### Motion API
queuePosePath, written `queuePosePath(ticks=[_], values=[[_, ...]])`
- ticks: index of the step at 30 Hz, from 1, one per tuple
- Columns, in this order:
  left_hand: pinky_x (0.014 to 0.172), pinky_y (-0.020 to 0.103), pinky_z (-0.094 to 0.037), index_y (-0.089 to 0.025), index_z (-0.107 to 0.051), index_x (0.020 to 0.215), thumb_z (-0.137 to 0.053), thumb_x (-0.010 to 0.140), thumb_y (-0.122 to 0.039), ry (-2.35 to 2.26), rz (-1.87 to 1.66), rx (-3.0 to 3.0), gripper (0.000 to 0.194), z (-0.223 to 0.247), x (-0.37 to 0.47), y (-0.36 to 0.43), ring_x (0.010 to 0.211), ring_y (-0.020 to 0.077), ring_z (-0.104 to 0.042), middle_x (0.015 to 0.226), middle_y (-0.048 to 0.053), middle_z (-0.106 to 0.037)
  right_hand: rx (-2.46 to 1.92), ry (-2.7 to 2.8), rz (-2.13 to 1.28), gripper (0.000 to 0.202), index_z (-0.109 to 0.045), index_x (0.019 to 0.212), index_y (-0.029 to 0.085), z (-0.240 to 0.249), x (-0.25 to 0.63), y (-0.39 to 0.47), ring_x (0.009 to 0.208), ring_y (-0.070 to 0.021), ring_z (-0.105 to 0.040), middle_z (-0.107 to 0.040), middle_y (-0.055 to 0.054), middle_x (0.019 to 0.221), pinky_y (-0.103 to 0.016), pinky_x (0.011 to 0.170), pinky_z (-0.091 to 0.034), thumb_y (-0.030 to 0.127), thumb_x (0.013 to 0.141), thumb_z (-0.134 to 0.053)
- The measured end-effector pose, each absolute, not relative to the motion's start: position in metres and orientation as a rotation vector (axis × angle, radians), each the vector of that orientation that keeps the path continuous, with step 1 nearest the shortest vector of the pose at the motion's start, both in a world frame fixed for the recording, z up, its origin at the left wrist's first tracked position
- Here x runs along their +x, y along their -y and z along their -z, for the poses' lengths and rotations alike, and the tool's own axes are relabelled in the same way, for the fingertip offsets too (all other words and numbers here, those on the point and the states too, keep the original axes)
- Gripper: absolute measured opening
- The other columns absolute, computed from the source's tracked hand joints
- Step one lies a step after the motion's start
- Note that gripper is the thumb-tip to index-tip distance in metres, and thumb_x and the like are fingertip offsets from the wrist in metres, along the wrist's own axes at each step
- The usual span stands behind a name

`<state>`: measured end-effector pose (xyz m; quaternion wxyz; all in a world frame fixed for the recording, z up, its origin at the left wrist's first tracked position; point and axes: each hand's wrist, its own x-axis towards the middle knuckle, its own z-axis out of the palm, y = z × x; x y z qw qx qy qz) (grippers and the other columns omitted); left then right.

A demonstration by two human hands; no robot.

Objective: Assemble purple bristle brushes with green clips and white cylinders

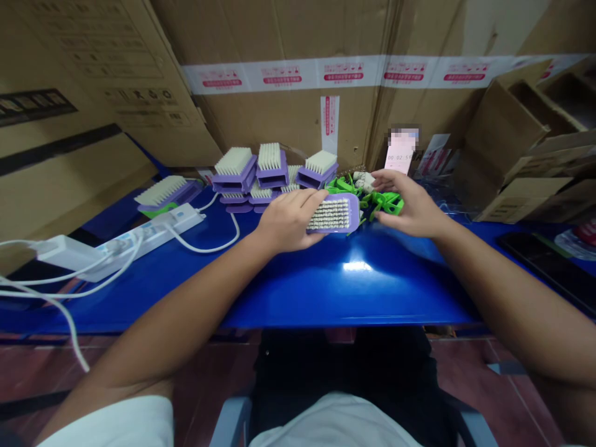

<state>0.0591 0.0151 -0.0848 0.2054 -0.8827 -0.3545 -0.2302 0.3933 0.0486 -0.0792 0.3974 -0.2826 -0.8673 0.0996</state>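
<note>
My left hand (293,220) is closed around one end of a purple brush head (354,212). Rows of pale tufts or tuft ends on it face me. My right hand (407,205) reaches over a small heap of bright green plastic parts (386,203), its thumb and fingers spread apart. Whether the fingertips touch the green parts is hard to tell. Behind my left hand, several purple brush heads with white bristles (235,161) are stacked bristles up. Another brush (162,191), with a green part under it, lies at the left.
A white power strip (139,239) with cables lies on the blue table (349,292) at the left. Tall cardboard (279,118) lines the back. A lit phone (401,152) leans behind the green parts. Open boxes (507,143) and a dark phone (549,267) are at the right.
</note>
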Motion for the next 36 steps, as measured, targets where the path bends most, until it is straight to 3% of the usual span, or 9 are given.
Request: queuePosePath(ticks=[5, 8, 11, 14, 18, 21, 24, 31, 36], values=[[0.111, 0.051, -0.060, -0.010, -0.053, 0.159, -0.068, 0.099, -0.045, 0.922, 0.746, -2.420, 0.071, 0.081, 0.054, -0.017, 0.134, 0.0389, -0.073, 0.146, 0.023, -0.073, -0.895, 1.981, -0.123, 0.058, -0.069, 0.137, 0.026, 0.082, 0.403, -0.065, 0.110, -0.0361, -0.076, -0.077, -0.010, 0.119, -0.057, 0.105, -0.064, 0.031, 0.081, -0.082], [0.111, 0.053, -0.060, -0.013, -0.053, 0.159, -0.069, 0.096, -0.044, 0.918, 0.781, -2.405, 0.071, 0.080, 0.053, -0.019, 0.134, 0.0399, -0.072, 0.145, 0.021, -0.074, -0.936, 1.859, -0.072, 0.048, -0.071, 0.128, 0.025, 0.083, 0.405, -0.072, 0.106, -0.0347, -0.076, -0.077, -0.009, 0.114, -0.058, 0.103, -0.064, 0.042, 0.085, -0.082], [0.105, 0.052, -0.062, -0.011, -0.055, 0.157, -0.071, 0.096, -0.047, 0.893, 0.798, -2.391, 0.073, 0.085, 0.059, -0.017, 0.126, 0.0399, -0.075, 0.141, 0.022, -0.075, -0.826, 1.608, -0.054, 0.057, -0.067, 0.138, 0.027, 0.083, 0.392, -0.064, 0.123, -0.0361, -0.074, -0.074, -0.014, 0.132, -0.059, 0.113, -0.060, 0.067, 0.098, -0.068], [0.095, 0.048, -0.064, -0.009, -0.057, 0.154, -0.069, 0.097, -0.053, 0.817, 0.788, -2.396, 0.072, 0.093, 0.074, -0.006, 0.115, 0.0377, -0.078, 0.135, 0.023, -0.078, -0.668, 1.696, -0.096, 0.073, -0.055, 0.159, 0.035, 0.088, 0.361, -0.036, 0.150, -0.0368, -0.063, -0.064, -0.013, 0.158, -0.060, 0.128, -0.051, 0.083, 0.107, -0.037], [0.087, 0.044, -0.064, -0.005, -0.059, 0.148, -0.061, 0.102, -0.047, 0.676, 0.831, -2.326, 0.062, 0.096, 0.090, 0.009, 0.109, 0.0353, -0.080, 0.127, 0.023, -0.080, -0.492, 2.145, -0.194, 0.071, -0.055, 0.164, 0.032, 0.098, 0.332, -0.009, 0.151, -0.0406, -0.061, -0.066, -0.013, 0.160, -0.066, 0.128, -0.048, 0.074, 0.108, -0.048], [0.096, 0.048, -0.061, -0.010, -0.055, 0.155, -0.063, 0.100, -0.040, 0.701, 0.831, -2.318, 0.063, 0.088, 0.087, 0.009, 0.117, 0.0359, -0.078, 0.135, 0.020, -0.079, -0.546, 2.016, -0.341, 0.083, -0.044, 0.170, 0.031, 0.102, 0.339, -0.019, 0.153, -0.0400, -0.059, -0.062, -0.014, 0.165, -0.065, 0.129, -0.047, 0.083, 0.107, -0.037], [0.110, 0.057, -0.053, -0.015, -0.056, 0.156, -0.064, 0.097, -0.032, 0.669, 0.855, -2.310, 0.062, 0.081, 0.079, 0.005, 0.124, 0.0382, -0.076, 0.140, 0.019, -0.078, -0.677, 1.816, -0.327, 0.081, -0.049, 0.165, 0.035, 0.101, 0.356, -0.037, 0.146, -0.0375, -0.064, -0.068, -0.011, 0.151, -0.063, 0.125, -0.051, 0.087, 0.106, -0.028], [0.108, 0.059, -0.049, -0.020, -0.052, 0.155, -0.069, 0.094, -0.036, 0.681, 0.959, -2.332, 0.065, 0.088, 0.066, -0.008, 0.134, 0.0418, -0.070, 0.142, 0.019, -0.075, -0.706, 1.616, -0.487, 0.071, -0.069, 0.132, 0.033, 0.094, 0.364, -0.048, 0.123, -0.0321, -0.074, -0.076, -0.009, 0.124, -0.055, 0.114, -0.058, 0.090, 0.103, -0.039], [0.106, 0.055, -0.056, -0.027, -0.056, 0.153, -0.071, 0.101, -0.039, 0.506, 1.070, -2.188, 0.056, 0.092, 0.064, -0.012, 0.130, 0.0356, -0.069, 0.138, 0.015, -0.071, -0.737, 1.650, -1.097, 0.073, -0.070, 0.133, 0.031, 0.093, 0.346, -0.026, 0.113, -0.0296, -0.076, -0.078, -0.008, 0.128, -0.052, 0.110, -0.059, 0.088, 0.088, -0.071]])
